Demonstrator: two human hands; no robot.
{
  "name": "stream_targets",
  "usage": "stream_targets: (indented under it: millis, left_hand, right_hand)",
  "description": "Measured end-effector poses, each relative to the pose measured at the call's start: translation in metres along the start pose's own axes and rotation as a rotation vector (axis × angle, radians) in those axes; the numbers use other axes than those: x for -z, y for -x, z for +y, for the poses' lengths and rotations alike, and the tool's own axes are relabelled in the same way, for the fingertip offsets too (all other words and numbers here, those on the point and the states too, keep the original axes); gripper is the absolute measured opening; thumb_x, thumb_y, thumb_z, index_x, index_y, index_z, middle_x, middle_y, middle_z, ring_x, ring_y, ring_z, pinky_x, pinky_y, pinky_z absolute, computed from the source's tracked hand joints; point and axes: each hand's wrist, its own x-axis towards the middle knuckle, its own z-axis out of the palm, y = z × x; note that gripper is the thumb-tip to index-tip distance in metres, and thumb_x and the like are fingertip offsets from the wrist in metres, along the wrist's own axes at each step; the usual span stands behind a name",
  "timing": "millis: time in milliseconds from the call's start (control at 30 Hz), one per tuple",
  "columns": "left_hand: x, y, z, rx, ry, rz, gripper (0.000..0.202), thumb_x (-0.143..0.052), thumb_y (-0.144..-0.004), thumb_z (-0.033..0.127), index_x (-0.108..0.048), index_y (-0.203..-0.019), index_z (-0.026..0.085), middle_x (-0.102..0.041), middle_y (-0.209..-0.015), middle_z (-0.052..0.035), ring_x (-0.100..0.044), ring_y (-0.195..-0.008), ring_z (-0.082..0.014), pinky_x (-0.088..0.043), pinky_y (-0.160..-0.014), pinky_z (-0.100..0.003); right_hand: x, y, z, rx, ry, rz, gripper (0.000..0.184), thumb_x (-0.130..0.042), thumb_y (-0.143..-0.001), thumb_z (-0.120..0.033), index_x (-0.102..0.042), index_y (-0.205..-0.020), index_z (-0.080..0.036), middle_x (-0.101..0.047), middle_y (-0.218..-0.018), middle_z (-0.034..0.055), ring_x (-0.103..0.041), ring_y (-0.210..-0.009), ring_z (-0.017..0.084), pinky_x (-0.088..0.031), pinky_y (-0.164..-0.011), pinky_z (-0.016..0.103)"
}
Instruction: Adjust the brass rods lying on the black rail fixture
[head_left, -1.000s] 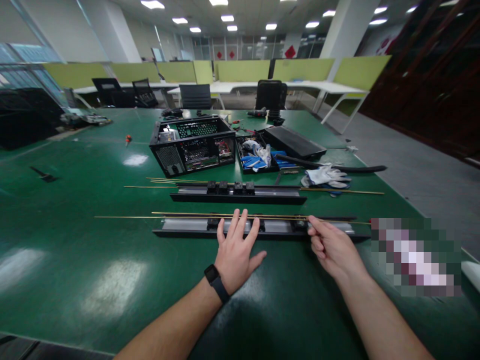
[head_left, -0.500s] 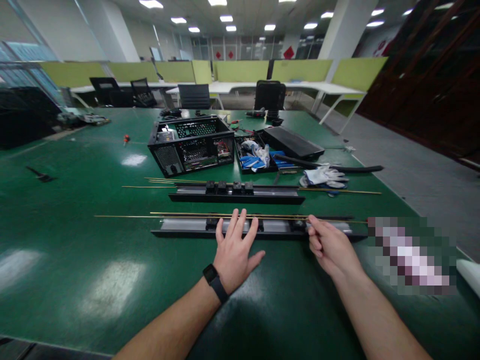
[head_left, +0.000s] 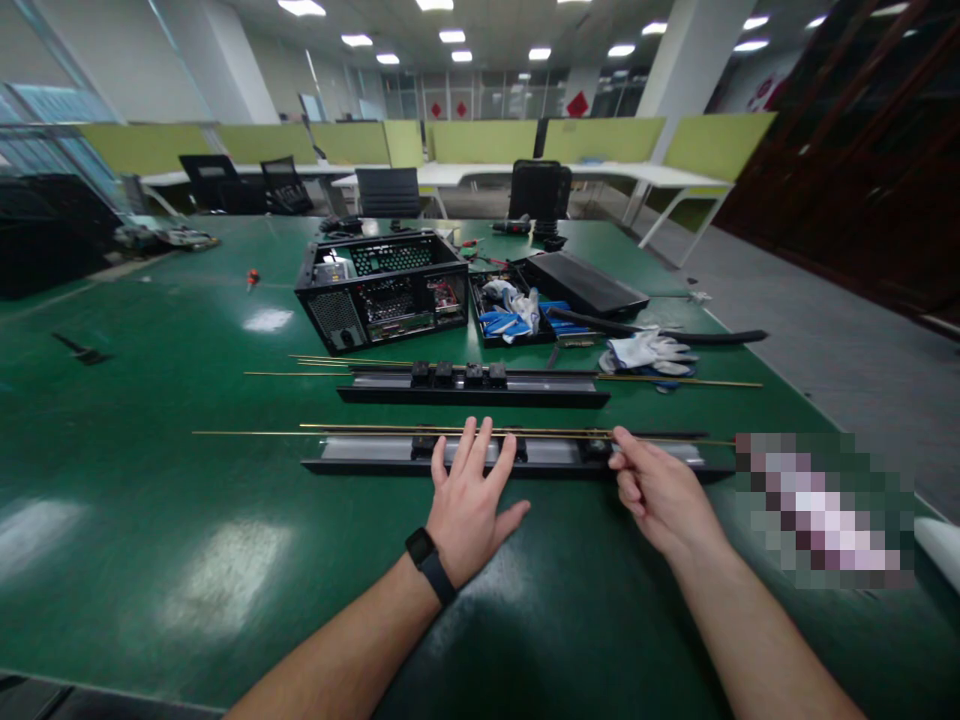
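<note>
A long black rail with a pale inner channel lies crosswise before me, with black blocks set along it. Thin brass rods run lengthwise over it; one brass rod sticks out past the rail's left end. My left hand, wearing a dark watch, is spread open, its fingertips over the middle of the rail and rods. Toward the rail's right part, my right hand is closed, thumb and forefinger pinching a brass rod. The exact grip is partly hidden by the fingers.
Behind lies a second rail with several black blocks and brass rods. Farther back stand an open computer case, a tray with gloves, a black panel, a dark tube and another glove. A pixelated patch covers the right.
The left end of the long brass rod has shifted slightly to the right. My right fingertips have moved a little; my left hand stays in place.
</note>
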Motion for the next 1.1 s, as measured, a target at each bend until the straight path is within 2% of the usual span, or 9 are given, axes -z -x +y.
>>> stream_targets:
  millis: [167,500,900,1100]
  left_hand:
    - [0.0,-0.0004,0.0003,-0.007,-0.001,0.003,0.077,-0.068,-0.09,0.049,-0.038,-0.157,0.025,-0.028,-0.167,-0.0163,-0.02,-0.155,-0.0373,-0.016,-0.121,-0.066]
    - [0.002,0.0004,0.0002,-0.002,0.01,-0.01,0.078,-0.069,-0.09,0.048,-0.037,-0.157,0.025,-0.027,-0.167,-0.0157,-0.019,-0.156,-0.036,-0.015,-0.121,-0.066]
    - [0.0016,0.0009,0.0003,-0.005,0.003,-0.008,0.077,-0.068,-0.09,0.047,-0.037,-0.157,0.025,-0.027,-0.167,-0.0157,-0.02,-0.156,-0.0357,-0.016,-0.121,-0.066]
    - [0.0011,0.0014,0.0007,-0.011,-0.006,0.008,0.078,-0.069,-0.089,0.047,-0.037,-0.157,0.025,-0.029,-0.166,-0.0157,-0.021,-0.155,-0.036,-0.017,-0.121,-0.065]
  right_hand:
    - [0.0005,-0.0011,0.0007,0.003,0.004,0.0,0.047,-0.097,-0.056,-0.044,-0.066,-0.074,-0.014,-0.063,-0.062,-0.0003,-0.038,-0.032,0.003,-0.022,-0.023,0.014]
    - [-0.001,0.0006,0.0,0.014,-0.016,-0.01,0.046,-0.097,-0.056,-0.044,-0.062,-0.063,-0.015,-0.057,-0.056,-0.0025,-0.036,-0.031,0.003,-0.023,-0.023,0.015]
    - [-0.0003,0.001,-0.0012,0.029,-0.052,0.02,0.045,-0.096,-0.056,-0.043,-0.063,-0.072,-0.016,-0.058,-0.058,-0.0036,-0.037,-0.032,0.003,-0.023,-0.023,0.014]
    - [-0.0019,0.003,-0.0018,0.011,-0.005,-0.001,0.045,-0.094,-0.06,-0.045,-0.063,-0.071,-0.016,-0.063,-0.063,-0.0002,-0.038,-0.033,0.003,-0.023,-0.023,0.014]
